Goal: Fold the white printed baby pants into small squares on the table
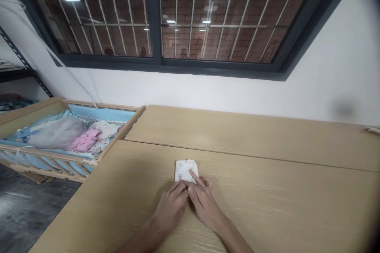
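Note:
A small folded white cloth [183, 169] with a faint print lies on the wooden table, its far edge slightly wavy. My left hand [173, 202] is closed at the cloth's near edge, its fingers bent and pressed together. From the right, my right hand [205, 202] meets it, with a finger stretched over the cloth's right part and the thumb beside the left fingertips. The two hands touch in front of the cloth and cover its near edge. Whether the cloth is pinched or only pressed down there is hidden.
The wooden table [282, 201] has a seam before its rear board [237, 134]. At left stands a wooden crib [118, 136] holding a pink cloth [86, 140] and white netting [57, 132]. Behind are a white wall and a dark-framed barred window [156, 61]. Shelving [18, 75] stands far left.

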A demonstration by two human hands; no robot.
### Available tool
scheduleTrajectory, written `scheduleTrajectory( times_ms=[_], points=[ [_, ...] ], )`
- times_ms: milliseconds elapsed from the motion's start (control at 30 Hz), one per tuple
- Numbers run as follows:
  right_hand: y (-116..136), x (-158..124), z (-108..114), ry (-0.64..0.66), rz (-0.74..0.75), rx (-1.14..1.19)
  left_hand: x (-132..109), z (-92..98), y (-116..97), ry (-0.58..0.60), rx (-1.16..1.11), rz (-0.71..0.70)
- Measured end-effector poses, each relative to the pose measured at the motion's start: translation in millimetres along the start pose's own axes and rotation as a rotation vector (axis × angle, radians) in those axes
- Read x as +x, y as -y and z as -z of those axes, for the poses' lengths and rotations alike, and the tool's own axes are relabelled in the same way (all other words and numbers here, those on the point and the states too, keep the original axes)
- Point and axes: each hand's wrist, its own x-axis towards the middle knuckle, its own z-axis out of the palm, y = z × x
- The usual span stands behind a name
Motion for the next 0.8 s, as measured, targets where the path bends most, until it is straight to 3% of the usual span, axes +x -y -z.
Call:
scheduleTrajectory(
  times_ms=[367, 467, 567, 700, 800],
  points=[
    [-3, 0, -2, -0.034, 0.027, -0.040, 1, 0.1, -2, -0.003, -0.063, 0.017],
    [-6, -1, -5, -0.045, 0.036, -0.050, 4, 4.1, -2, -0.002, -0.209, 0.112],
    [-13, -3, -8, -0.144, 0.059, -0.063, 10, 11.5, 1, 0.000, -0.410, 0.280],
    [-23, -2, -10, -0.301, 0.084, -0.092, 15, 21.4, 8, -0.173, -0.581, 0.503],
    [-24, 0, -9, -0.371, 0.089, -0.108, 16, 30.1, 9, -0.286, -0.651, 0.547]
  ],
)
